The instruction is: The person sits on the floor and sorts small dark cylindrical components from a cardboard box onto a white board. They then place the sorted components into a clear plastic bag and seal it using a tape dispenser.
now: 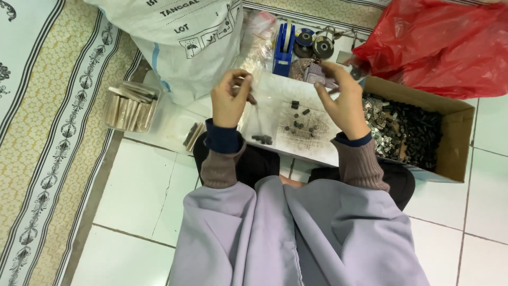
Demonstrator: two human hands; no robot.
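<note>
Clear plastic bag (263, 114) hung between hands: left hand (229, 100) pinched left top edge, right hand (343, 103) gripped right edge. Small black parts (262, 139) sat at bag bottom.

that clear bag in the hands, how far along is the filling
Done: a few small dark parts already lie at the bottom of the clear bag, which is mostly empty. In hand: the left hand pinches the bag's top edge; the right hand is raised beside it, its hold unclear. Left: loose parts on the white tray, and a cardboard box still heaped with them.
</note>
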